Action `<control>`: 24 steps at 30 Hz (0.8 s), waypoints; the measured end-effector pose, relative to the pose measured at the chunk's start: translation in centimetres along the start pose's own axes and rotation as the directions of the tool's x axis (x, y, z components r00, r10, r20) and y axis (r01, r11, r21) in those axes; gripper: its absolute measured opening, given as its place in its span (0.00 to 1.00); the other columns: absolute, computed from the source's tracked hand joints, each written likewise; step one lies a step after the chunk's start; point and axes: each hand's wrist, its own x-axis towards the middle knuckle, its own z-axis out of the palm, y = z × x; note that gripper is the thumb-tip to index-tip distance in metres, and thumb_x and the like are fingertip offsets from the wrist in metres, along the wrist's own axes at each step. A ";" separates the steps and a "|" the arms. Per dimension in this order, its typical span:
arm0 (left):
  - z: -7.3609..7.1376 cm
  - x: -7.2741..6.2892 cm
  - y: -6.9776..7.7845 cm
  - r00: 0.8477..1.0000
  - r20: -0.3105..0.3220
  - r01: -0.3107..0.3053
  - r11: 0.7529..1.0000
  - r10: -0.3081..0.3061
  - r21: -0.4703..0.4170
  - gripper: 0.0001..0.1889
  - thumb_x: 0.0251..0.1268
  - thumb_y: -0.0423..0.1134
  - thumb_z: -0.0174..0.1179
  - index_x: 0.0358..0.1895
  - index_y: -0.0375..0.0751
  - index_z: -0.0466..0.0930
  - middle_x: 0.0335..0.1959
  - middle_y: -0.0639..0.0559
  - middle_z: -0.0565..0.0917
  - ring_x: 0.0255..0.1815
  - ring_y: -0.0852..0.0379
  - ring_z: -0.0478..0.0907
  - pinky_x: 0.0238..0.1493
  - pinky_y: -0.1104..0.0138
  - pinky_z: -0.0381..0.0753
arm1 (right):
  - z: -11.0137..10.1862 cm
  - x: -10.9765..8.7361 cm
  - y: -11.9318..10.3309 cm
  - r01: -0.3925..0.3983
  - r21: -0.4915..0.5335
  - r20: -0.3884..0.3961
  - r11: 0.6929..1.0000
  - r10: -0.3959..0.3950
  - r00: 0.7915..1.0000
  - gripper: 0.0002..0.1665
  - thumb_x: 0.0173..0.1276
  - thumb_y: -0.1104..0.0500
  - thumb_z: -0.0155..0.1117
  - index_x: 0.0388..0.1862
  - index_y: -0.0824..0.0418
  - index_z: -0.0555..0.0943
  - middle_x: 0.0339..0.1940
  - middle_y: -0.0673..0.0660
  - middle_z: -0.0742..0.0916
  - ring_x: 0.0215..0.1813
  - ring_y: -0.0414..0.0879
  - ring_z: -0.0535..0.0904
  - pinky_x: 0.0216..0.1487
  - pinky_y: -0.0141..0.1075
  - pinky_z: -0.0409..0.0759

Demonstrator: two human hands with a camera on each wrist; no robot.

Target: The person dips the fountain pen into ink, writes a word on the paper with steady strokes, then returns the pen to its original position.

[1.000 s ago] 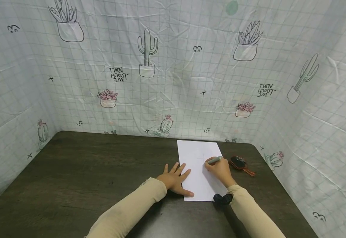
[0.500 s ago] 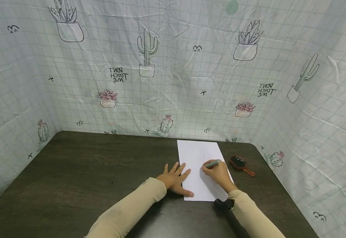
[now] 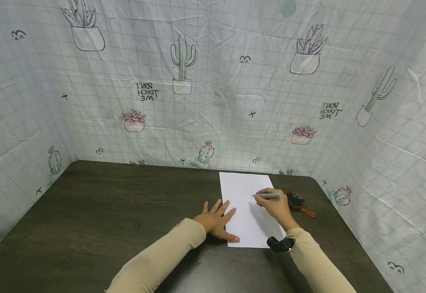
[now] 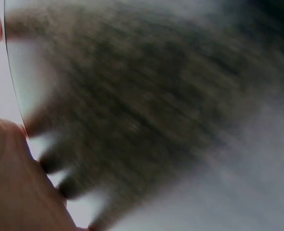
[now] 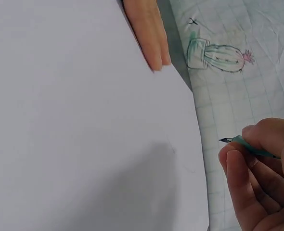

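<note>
A white sheet of paper (image 3: 240, 217) lies on the dark table, with faint thin lines crossing on its upper half. My left hand (image 3: 216, 221) rests flat on the sheet's left edge, fingers spread and partly on the wood. In the left wrist view the left hand (image 4: 17, 178) fills the lower left corner. My right hand (image 3: 276, 205) pinches a pale green pen (image 3: 270, 195) between thumb and fingers, its tip right at the crossing lines. The right wrist view shows the pen (image 5: 250, 147) with a dark pointed tip.
A brown-handled hairbrush (image 3: 302, 205) with a black head lies right of the paper, partly behind the right hand. Bare dark wood of the table (image 3: 106, 211) stretches left. A cactus-printed cloth (image 3: 220, 114) hangs behind and at both sides.
My right hand first slid the pen slightly left and toward me, then moved it away from me and right, back to the crossing lines. My left hand has stayed in place.
</note>
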 end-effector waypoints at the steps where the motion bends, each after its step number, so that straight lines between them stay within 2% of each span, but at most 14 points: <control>1: 0.2 0.3 -0.1 1.000 -0.005 -0.002 1.000 0.002 -0.003 0.53 0.49 0.82 0.46 0.77 0.69 0.36 0.79 0.59 0.32 0.78 0.51 0.26 0.70 0.40 0.24 | -0.1 0.2 0.1 -0.015 -0.005 -0.002 1.000 0.015 1.000 0.10 0.62 0.58 0.70 0.38 0.64 0.86 0.31 0.59 0.89 0.32 0.44 0.87 0.35 0.36 0.83; 6: 0.6 0.8 -0.4 1.000 -0.009 -0.009 1.000 0.009 -0.014 0.53 0.48 0.81 0.48 0.77 0.68 0.37 0.78 0.60 0.31 0.78 0.51 0.25 0.70 0.40 0.23 | -0.1 1.1 0.8 -0.060 -0.075 -0.013 0.995 0.059 0.998 0.10 0.61 0.58 0.69 0.37 0.64 0.87 0.29 0.58 0.89 0.31 0.44 0.87 0.34 0.35 0.83; 14: -0.3 -0.3 0.2 1.000 -0.002 -0.002 1.000 0.002 -0.004 0.52 0.50 0.80 0.47 0.77 0.69 0.36 0.79 0.60 0.32 0.78 0.51 0.27 0.70 0.40 0.26 | 0.3 2.0 2.0 -0.074 -0.150 -0.045 0.986 0.068 0.997 0.07 0.59 0.60 0.69 0.33 0.64 0.88 0.22 0.54 0.88 0.25 0.39 0.83 0.27 0.31 0.77; 20: 0.4 0.3 -0.1 1.000 -0.005 0.002 1.000 -0.002 -0.014 0.53 0.49 0.80 0.48 0.77 0.68 0.37 0.79 0.60 0.32 0.78 0.52 0.25 0.70 0.42 0.23 | 0.6 2.3 2.5 -0.087 -0.164 -0.066 0.983 0.077 0.995 0.07 0.58 0.61 0.69 0.33 0.63 0.88 0.21 0.54 0.88 0.24 0.38 0.82 0.28 0.32 0.77; 24: 0.1 -0.1 0.1 1.000 -0.008 0.008 1.000 -0.008 -0.010 0.52 0.51 0.79 0.49 0.77 0.67 0.38 0.79 0.60 0.33 0.78 0.53 0.26 0.71 0.43 0.23 | 0.7 2.4 2.5 -0.078 -0.178 -0.062 0.981 0.068 0.996 0.07 0.58 0.60 0.69 0.33 0.63 0.88 0.21 0.53 0.88 0.25 0.38 0.81 0.29 0.32 0.76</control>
